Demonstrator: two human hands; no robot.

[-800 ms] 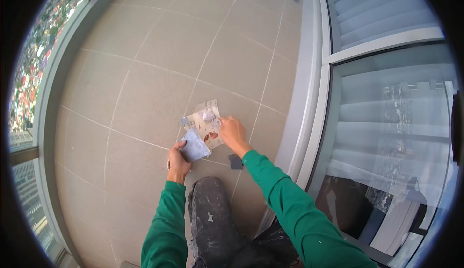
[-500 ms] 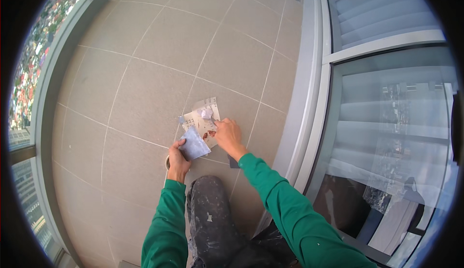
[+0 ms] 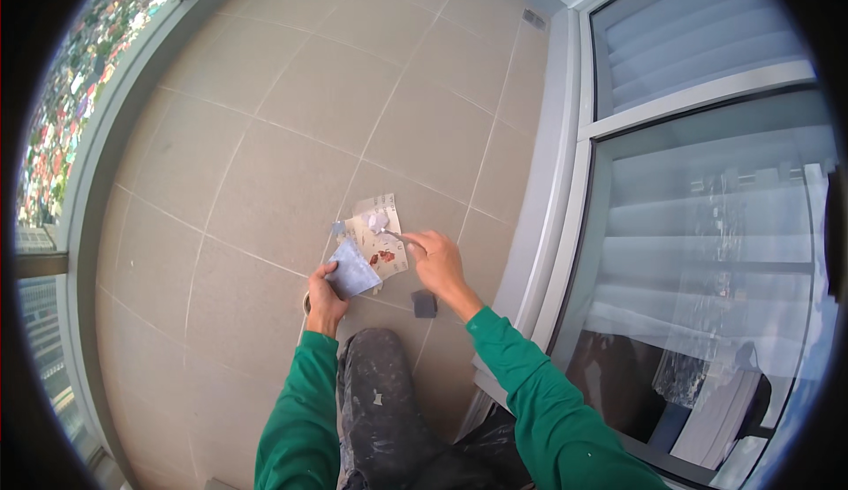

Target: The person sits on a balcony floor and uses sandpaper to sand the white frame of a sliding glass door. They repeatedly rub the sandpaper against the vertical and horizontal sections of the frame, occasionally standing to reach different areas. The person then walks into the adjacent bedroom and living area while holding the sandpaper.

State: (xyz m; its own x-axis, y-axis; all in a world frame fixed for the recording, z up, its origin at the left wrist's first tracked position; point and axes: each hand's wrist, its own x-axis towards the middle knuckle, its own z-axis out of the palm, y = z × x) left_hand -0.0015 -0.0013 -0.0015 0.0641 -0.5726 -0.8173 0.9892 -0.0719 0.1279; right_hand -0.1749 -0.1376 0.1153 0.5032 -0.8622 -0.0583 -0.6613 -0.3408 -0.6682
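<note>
Cardboard scrap (image 3: 378, 241), smeared white and red, lies on the tiled floor (image 3: 265, 137) at about 12 o'clock from the knee (image 3: 375, 375). Left hand (image 3: 325, 296) grips a blue-grey sheet (image 3: 352, 269) touching its lower edge. Right hand (image 3: 435, 259), at 3 o'clock, pinches what may be a thin tool.

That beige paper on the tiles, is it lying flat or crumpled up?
Mostly flat: the beige paper lies spread on the floor tiles, with whitish and reddish blobs on it.

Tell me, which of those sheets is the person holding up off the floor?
The grey-blue sheet, in the left hand. The beige sheet lies flat on the tiles.
</note>
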